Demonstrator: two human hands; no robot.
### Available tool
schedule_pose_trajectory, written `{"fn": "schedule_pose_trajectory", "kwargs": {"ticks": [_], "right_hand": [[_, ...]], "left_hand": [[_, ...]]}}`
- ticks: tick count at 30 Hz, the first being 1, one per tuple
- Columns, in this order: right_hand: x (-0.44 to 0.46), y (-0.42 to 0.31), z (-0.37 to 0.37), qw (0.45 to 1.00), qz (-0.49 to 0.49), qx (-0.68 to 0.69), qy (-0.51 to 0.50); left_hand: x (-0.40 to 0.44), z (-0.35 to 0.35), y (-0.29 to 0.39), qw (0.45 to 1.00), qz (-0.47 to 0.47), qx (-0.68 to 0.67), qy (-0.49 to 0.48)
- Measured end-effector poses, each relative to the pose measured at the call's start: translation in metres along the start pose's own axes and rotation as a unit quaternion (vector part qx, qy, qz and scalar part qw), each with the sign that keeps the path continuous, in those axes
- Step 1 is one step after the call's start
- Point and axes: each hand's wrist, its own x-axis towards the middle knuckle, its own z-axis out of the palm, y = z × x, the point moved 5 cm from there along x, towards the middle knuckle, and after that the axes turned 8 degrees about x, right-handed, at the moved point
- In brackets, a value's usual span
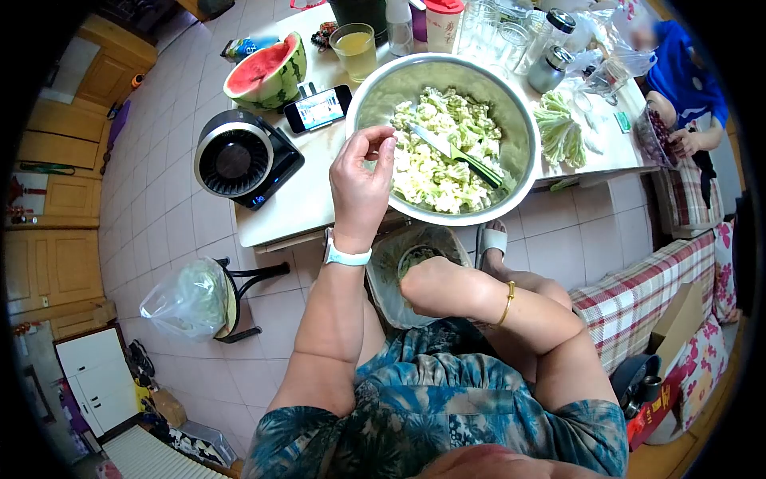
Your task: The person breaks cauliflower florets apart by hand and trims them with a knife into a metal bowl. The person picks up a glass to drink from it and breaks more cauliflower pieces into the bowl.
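Observation:
A large steel bowl (pixel 523 144) on the table holds cut cauliflower florets (pixel 431 180). A knife (pixel 463 160) with a green and black handle lies on the florets. My left hand (pixel 363 180), with a white watch on its wrist, is raised at the bowl's left rim, thumb and fingers pinched together; whatever may be between the fingertips is too small to make out. My right hand (pixel 431 286), with a gold bracelet at its wrist, is lowered over a lined bin (pixel 383 267) between my legs. Its fingers are turned away and hidden.
Left of the bowl are a phone (pixel 317 109), a black fan-like device (pixel 239 160), a cut watermelon (pixel 271 73) and a glass of yellowish drink (pixel 355 54). A cauliflower piece (pixel 561 132), jars and another person (pixel 690 80) are on the right. A bagged vegetable (pixel 195 295) sits on a stool.

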Motion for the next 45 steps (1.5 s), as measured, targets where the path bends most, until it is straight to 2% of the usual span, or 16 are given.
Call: {"fn": "schedule_pose_trajectory", "kwargs": {"ticks": [4, 6, 8, 10, 12, 15, 18, 20, 24, 26, 30, 34, 37, 40, 42, 45], "right_hand": [[-0.004, -0.007, -0.007, 0.999, -0.008, 0.034, -0.030], [-0.007, -0.004, -0.029, 0.999, -0.011, 0.037, 0.000], [-0.016, 0.007, -0.068, 0.985, 0.013, 0.097, 0.140], [-0.020, 0.033, -0.097, 0.950, 0.046, 0.062, 0.303], [-0.020, 0.068, -0.113, 0.903, 0.114, 0.037, 0.413], [-0.006, 0.093, -0.111, 0.903, 0.142, 0.025, 0.404], [0.015, 0.100, -0.101, 0.919, 0.196, 0.042, 0.339], [0.024, 0.105, -0.093, 0.930, 0.270, 0.004, 0.251], [0.026, 0.109, -0.097, 0.927, 0.259, 0.010, 0.272], [0.012, 0.099, -0.112, 0.912, 0.237, 0.065, 0.329], [-0.007, 0.105, -0.127, 0.890, 0.182, 0.207, 0.364], [-0.020, 0.108, -0.131, 0.890, 0.180, 0.173, 0.381], [-0.026, 0.118, -0.124, 0.896, 0.252, 0.044, 0.364], [-0.028, 0.123, -0.120, 0.899, 0.213, 0.085, 0.374], [-0.031, 0.115, -0.124, 0.905, 0.188, 0.103, 0.367], [-0.035, 0.098, -0.132, 0.906, 0.135, 0.110, 0.385]], "left_hand": [[-0.001, -0.005, 0.003, 0.998, 0.019, 0.055, -0.022], [0.000, -0.008, -0.003, 0.999, 0.010, 0.035, -0.011], [0.000, -0.011, -0.007, 1.000, -0.001, 0.016, 0.002], [-0.001, -0.012, -0.011, 1.000, -0.024, -0.002, 0.001], [-0.003, -0.010, -0.012, 1.000, -0.023, 0.003, 0.000], [-0.004, -0.009, -0.011, 1.000, -0.020, 0.009, -0.006], [-0.004, -0.009, -0.010, 1.000, -0.013, 0.018, -0.006], [-0.005, -0.010, -0.008, 1.000, -0.011, 0.003, -0.006], [-0.006, -0.012, -0.007, 0.999, -0.002, 0.032, -0.017], [-0.005, -0.016, -0.009, 0.999, -0.001, 0.034, -0.014], [-0.004, -0.018, -0.007, 0.999, 0.006, 0.046, -0.012], [-0.005, -0.014, -0.002, 0.999, 0.006, 0.049, -0.021], [-0.005, -0.011, -0.003, 0.998, 0.017, 0.058, -0.020], [-0.005, -0.004, 0.001, 0.987, 0.039, 0.137, -0.069], [-0.006, 0.003, 0.018, 0.971, 0.153, 0.164, -0.081], [-0.013, 0.018, 0.020, 0.956, 0.202, 0.186, -0.102]]}}
